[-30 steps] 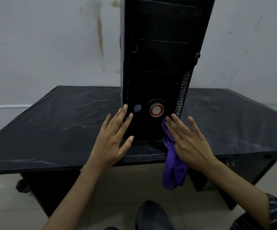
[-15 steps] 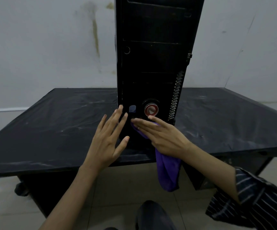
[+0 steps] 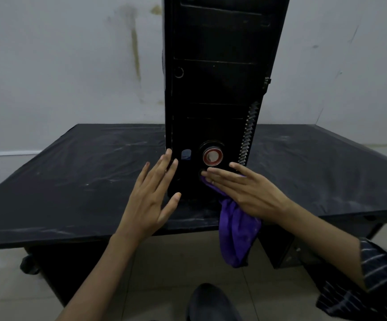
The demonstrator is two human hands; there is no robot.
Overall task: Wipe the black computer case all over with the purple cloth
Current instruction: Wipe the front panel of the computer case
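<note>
The black computer case (image 3: 218, 84) stands upright near the front edge of a black table, its front panel facing me, with a round red-ringed button low on the panel. My left hand (image 3: 152, 193) lies flat with straight fingers against the case's lower left edge. My right hand (image 3: 245, 189) presses the purple cloth (image 3: 236, 237) flat against the lower front panel, just below the button, fingers straight and pointing left. Most of the cloth hangs down past the table edge.
The black table (image 3: 83, 181) is dusty and streaked, and spreads wide on both sides of the case. A stained white wall (image 3: 72, 66) stands close behind. Below the table edge are a tiled floor, a dark shoe (image 3: 211, 302) and table legs.
My right hand slid the cloth leftward across the lower front panel, then back a little to the right. My left hand stayed on the case's left edge.
</note>
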